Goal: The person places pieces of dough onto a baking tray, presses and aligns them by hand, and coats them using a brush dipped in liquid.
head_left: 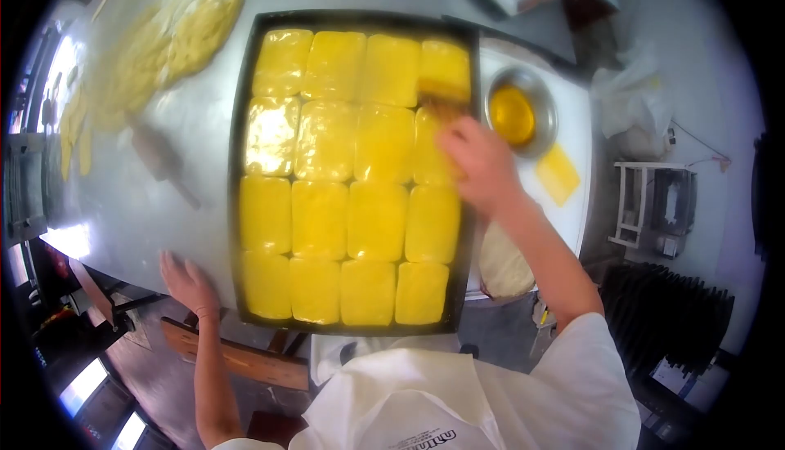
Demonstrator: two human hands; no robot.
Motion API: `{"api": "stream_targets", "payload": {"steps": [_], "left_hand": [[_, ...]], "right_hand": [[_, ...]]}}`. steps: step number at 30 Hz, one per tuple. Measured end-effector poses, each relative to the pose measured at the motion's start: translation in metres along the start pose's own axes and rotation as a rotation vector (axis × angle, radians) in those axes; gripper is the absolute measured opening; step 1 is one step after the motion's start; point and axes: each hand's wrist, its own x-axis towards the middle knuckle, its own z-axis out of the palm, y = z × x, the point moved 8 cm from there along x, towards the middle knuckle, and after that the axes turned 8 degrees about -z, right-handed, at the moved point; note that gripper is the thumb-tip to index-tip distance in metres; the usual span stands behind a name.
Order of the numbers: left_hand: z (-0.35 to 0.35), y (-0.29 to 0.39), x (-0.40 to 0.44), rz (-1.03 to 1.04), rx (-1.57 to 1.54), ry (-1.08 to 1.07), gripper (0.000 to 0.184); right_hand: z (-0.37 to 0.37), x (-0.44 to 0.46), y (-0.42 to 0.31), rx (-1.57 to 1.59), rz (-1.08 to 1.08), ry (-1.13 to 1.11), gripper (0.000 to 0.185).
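My right hand [478, 160] is closed around the handle of a pastry brush [445, 86], over the upper right pieces in a dark baking tray [239, 156]. The brush is blurred, and its wide yellow end touches or hovers over the dough; I cannot tell which. Flat, rounded yellow dough pieces [325, 141] fill the tray in rows, and several upper ones shine wetly. Just right of my right hand is a metal bowl [546, 133] of orange-yellow liquid [512, 115]. My left hand [190, 286] lies open on the metal table, left of the tray's lower corner.
A blurred rolling pin [159, 156] and a large mass of yellow dough [200, 33] lie on the metal table [123, 221] at left. A flat yellow rectangle [558, 174] rests on the white board [576, 143]. Below the table stands a wooden stool or bench [237, 356].
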Motion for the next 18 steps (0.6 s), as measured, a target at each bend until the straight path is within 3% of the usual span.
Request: {"api": "stream_targets", "payload": {"steps": [3, 5, 10, 13, 18], "left_hand": [[-0.003, 0.003, 0.001, -0.001, 0.013, -0.005, 0.054], [-0.003, 0.003, 0.001, -0.006, -0.004, -0.01, 0.053], [0.0, -0.006, -0.001, 0.004, 0.079, 0.01, 0.053], [0.0, -0.002, -0.001, 0.005, 0.083, 0.014, 0.052], [-0.004, 0.002, -0.001, -0.001, 0.056, 0.028, 0.053]], "right_hand": [[-0.032, 0.005, -0.017, 0.163, 0.037, 0.054, 0.038], [-0.038, 0.02, -0.013, 0.072, 0.004, 0.136, 0.04], [0.005, 0.043, 0.032, -0.07, -0.024, 0.166, 0.037], [0.027, 0.024, 0.032, -0.108, 0.095, 0.057, 0.034], [0.016, -0.003, -0.068, -0.012, 0.02, 0.001, 0.031]]}}
